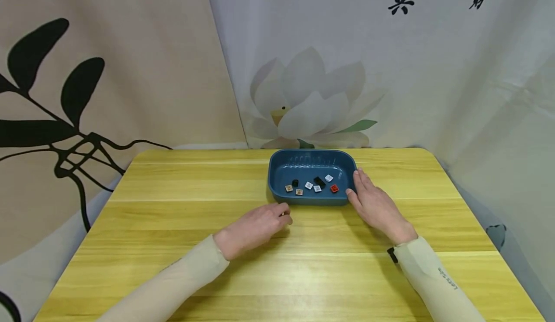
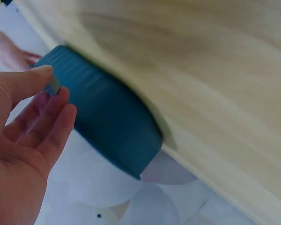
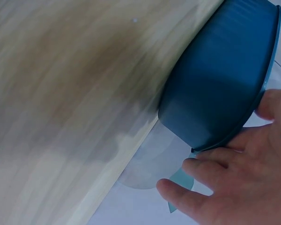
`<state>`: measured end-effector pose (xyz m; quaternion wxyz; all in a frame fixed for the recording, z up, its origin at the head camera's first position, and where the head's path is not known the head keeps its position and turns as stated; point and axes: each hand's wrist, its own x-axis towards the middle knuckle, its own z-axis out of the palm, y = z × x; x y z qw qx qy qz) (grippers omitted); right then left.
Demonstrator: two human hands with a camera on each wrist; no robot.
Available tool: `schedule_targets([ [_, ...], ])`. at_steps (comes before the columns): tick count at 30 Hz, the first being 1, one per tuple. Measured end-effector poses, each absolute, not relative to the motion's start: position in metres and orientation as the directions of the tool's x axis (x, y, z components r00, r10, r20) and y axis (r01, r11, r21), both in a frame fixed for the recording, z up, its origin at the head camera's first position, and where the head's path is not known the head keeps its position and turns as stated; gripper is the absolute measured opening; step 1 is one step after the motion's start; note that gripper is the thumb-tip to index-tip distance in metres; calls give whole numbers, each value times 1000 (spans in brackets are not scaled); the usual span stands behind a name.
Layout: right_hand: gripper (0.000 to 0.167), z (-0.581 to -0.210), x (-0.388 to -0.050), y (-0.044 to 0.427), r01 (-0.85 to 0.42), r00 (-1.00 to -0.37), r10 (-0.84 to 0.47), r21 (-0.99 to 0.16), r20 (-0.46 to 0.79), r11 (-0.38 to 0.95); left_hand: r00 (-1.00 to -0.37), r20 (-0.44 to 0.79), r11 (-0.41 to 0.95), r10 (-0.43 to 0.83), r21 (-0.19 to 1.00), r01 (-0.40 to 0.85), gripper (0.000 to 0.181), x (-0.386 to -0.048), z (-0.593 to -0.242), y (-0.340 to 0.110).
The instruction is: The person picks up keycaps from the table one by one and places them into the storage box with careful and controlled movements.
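A dark blue rectangular tray (image 1: 277, 197) stands near the far edge of the table, holding several small square blocks, among them a red block (image 1: 334, 188), a white block (image 1: 329, 178) and a beige block (image 1: 289, 188). My left hand (image 1: 262, 223) hovers just in front of the tray's near left corner. Between its thumb and fingers it pinches a small pale block (image 2: 53, 85), mostly hidden by the fingertips. At the tray's right end, my right hand (image 1: 377, 206) rests its thumb and extended fingers against the rim (image 3: 260, 96).
The light wooden table (image 1: 182, 182) ends just behind the tray. Beyond it hangs a pale curtain (image 1: 433, 81) printed with a flower, leaves and dark characters. A dark band (image 1: 392, 255) shows at my right wrist.
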<state>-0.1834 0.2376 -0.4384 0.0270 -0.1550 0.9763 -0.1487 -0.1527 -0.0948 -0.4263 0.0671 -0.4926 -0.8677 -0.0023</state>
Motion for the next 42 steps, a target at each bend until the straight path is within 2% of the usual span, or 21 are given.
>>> schedule_targets([
  [4, 71, -438, -183, 237, -296, -950, -312, -300, -6, 907, -513, 188, 528, 837, -36, 848, 25, -158, -415, -91],
  [9, 71, -438, -184, 237, -301, -949, -316, -298, -2, 906, -545, 256, 551, 798, 55, 833, 25, -168, -404, -83],
  [16, 71, -438, -185, 237, -297, -950, -312, -299, 0, 907, -603, 300, 599, 739, 116, 792, 26, -189, -397, -66],
  [24, 69, -438, -183, 236, -295, -951, -308, -302, 4, 907, -679, 272, 676, 682, 121, 727, 32, -211, -394, -45],
  [33, 69, -440, -184, 237, -294, -952, -307, -303, 7, 906, -738, 245, 719, 628, 179, 671, 24, -231, -399, -31],
  [42, 69, -441, -184, 238, -292, -952, -305, -307, 4, 906, -814, 98, 787, 573, 211, 580, 30, -251, -413, -19],
])
